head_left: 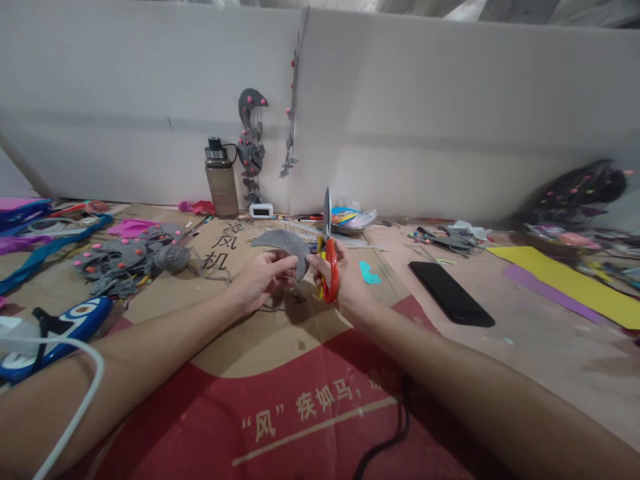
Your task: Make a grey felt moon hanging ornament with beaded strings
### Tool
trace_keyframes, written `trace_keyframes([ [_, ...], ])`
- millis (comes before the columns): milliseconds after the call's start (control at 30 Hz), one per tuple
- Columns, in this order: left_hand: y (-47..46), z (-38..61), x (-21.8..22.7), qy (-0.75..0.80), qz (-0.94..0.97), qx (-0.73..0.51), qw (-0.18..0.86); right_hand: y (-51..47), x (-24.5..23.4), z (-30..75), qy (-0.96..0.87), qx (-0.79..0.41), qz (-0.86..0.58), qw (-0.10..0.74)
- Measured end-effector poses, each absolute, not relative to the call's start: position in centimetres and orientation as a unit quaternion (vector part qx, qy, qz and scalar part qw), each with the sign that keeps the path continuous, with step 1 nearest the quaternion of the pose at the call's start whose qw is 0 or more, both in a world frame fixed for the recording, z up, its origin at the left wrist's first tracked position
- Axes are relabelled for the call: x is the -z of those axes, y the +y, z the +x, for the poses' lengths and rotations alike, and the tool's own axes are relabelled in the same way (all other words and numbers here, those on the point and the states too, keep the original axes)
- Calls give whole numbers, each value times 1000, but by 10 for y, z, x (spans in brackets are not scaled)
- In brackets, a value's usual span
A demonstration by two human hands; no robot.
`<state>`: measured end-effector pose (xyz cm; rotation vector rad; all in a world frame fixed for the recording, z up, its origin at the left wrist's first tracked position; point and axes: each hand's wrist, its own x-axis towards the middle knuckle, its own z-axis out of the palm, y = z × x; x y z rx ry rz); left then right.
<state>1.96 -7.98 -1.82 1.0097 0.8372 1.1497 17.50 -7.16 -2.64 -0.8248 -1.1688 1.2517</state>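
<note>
Above the cardboard, my left hand (267,277) pinches the lower part of a grey felt crescent (277,241) between thumb and fingers. My right hand (343,273) holds scissors (330,270) with red and yellow handles, blades pointing up, away from the felt. Its thumb and fingertips also meet at the crescent's right edge; whether something small is pinched there I cannot make out. Grey yarn (213,275) trails from a ball (173,257) on the left toward my left hand. Beside the ball is a heap of grey felt pieces with pink and orange pompoms (120,257).
Printed cardboard (240,373) covers the table. A bottle (221,183) and a small white digital clock (261,211) stand at the back. A black phone (450,293) and yellow sheet (565,280) lie right. Pompom-trimmed felt hangings (251,147) hang on the white wall. A white cable (95,373) crosses my left forearm.
</note>
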Motion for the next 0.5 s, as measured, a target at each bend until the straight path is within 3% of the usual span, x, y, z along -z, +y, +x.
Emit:
trace_keyframes([
  [133, -72, 16, 28, 386, 440, -542, 603, -70, 31, 180, -591, -485, -358, 535],
  [233, -59, 2, 31, 393, 432, -575, 573, -70, 28, 190, -705, -332, -401, 481],
  [367, -44, -16, 32, 426, 412, -609, 528, -74, 24, 201, -816, -105, -458, 337],
  [500, -40, -23, 32, 420, 395, -636, 513, -77, 26, 203, -848, 35, -498, 180],
])
